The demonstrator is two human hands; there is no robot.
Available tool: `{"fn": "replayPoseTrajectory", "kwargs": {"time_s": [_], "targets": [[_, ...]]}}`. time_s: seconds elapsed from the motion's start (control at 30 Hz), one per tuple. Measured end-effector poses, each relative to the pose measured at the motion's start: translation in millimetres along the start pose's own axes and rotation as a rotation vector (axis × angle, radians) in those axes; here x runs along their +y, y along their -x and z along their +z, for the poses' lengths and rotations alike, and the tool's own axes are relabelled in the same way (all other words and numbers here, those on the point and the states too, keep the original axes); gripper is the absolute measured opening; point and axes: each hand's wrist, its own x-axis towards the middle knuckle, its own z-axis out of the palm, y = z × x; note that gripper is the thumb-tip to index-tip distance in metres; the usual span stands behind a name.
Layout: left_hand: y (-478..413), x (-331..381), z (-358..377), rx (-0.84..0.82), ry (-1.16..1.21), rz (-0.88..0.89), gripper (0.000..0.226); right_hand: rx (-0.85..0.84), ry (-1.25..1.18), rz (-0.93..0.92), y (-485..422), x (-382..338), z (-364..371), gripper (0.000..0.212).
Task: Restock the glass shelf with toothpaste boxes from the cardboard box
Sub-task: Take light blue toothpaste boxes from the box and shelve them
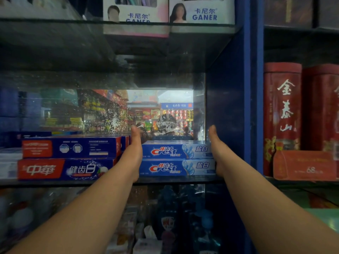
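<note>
Toward the left end of the glass shelf, two red-and-blue toothpaste boxes are stacked. Just beside them the left hand is laid flat and open against the left end of two stacked Crest boxes. This stack appears to rest at the shelf's front edge near its right end and is squeezed from the other side by the right hand, likewise flat, close to the blue upright. If pressure is eased unevenly, the upper box could be slid off the lower. A crooked push could jam the stack against its neighbours or tip it over the front edge.
</note>
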Motion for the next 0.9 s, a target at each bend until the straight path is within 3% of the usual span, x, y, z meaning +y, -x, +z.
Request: {"fn": "replayPoseTrajectory", "kwargs": {"time_s": [0.07, 0.13, 0.2, 0.3, 0.4, 0.47, 0.7, 0.8, 0.9], "targets": [[16.7, 0.1, -1.5, -0.015, -0.032, 0.049, 0.117, 0.025, 0.032, -0.031, 26.6, -6.3, 0.0, 0.121], [23.8, -6.6, -5.8, -0.053, -0.086, 0.091, 0.121, 0.026, 0.091, -0.095, 39.6, -2.8, -2.1, 0.089], [25.2, -13.3, -9.1, -0.093, -0.107, 0.136, 0.132, 0.022, 0.157, -0.139, 45.3, 5.5, -7.7, 0.074], [21.5, -16.7, -8.5, -0.077, -0.137, 0.134, 0.123, 0.003, 0.195, -0.180, 52.2, 10.3, -5.6, 0.056], [30.3, -13.4, -2.5, -0.063, -0.131, 0.138, 0.083, -0.001, 0.267, -0.188, 51.6, 10.9, -2.7, 0.059], [32.7, -11.7, 0.0, -0.071, -0.148, 0.134, 0.074, -0.003, 0.290, -0.190, 49.6, 12.1, -3.4, 0.064], [38.5, -10.9, 2.0, -0.101, -0.177, 0.138, 0.088, 0.011, 0.351, -0.217, 51.1, 12.7, -3.3, 0.069], [37.3, -10.7, 1.7, -0.099, -0.210, 0.121, 0.128, 0.011, 0.347, -0.224, 51.5, 12.2, -3.4, 0.068], [28.2, -13.8, 1.2, -0.094, -0.243, 0.122, 0.139, 0.008, 0.327, -0.229, 54.2, 11.3, -2.7, 0.066]]}}
